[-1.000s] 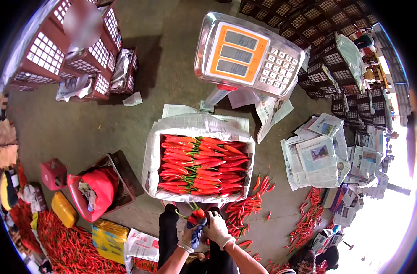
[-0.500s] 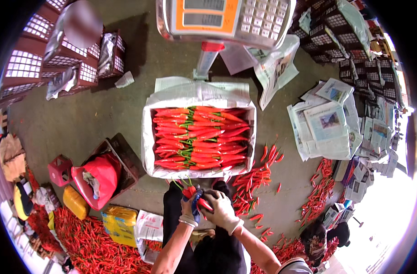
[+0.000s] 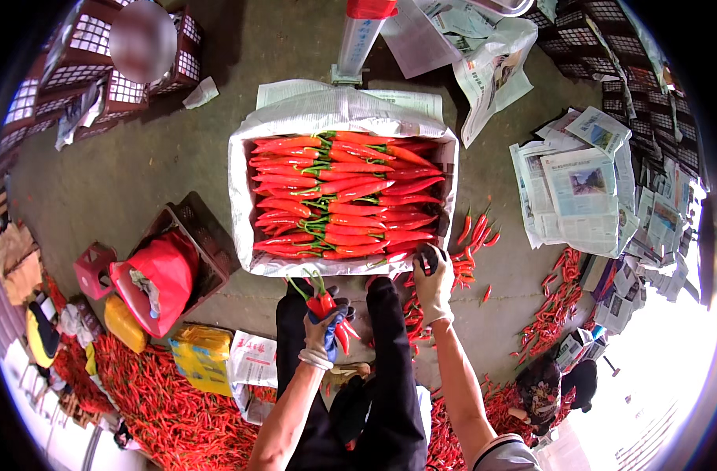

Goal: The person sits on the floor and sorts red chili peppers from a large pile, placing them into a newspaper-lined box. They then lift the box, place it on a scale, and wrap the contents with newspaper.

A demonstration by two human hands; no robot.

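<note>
My left hand [image 3: 323, 330], in a white and blue glove, is closed around several red chilies [image 3: 321, 302] with green stems, below a paper-lined box [image 3: 244, 204] packed with rows of red chilies [image 3: 346, 208]. My right hand [image 3: 431, 284], in a white glove with dark fingers, is at the box's lower right corner, fingers curved and apart, with nothing visible in them. Loose chilies [image 3: 476, 239] lie on the floor beside it. A scale post [image 3: 358, 43] with a red collar stands behind the box; most of its head is out of view.
Stacked crates [image 3: 83, 78] stand left and right. A crate with a red bag [image 3: 166, 279], a pink stool [image 3: 93, 267] and chili heaps [image 3: 154, 392] are at lower left. Newspapers [image 3: 570, 196] lie right. A co-worker [image 3: 543, 396] is at lower right among chilies.
My right hand has left the chilies in my left hand and moved up and right to the box corner. The view has shifted, raising the scale mostly out of frame.
</note>
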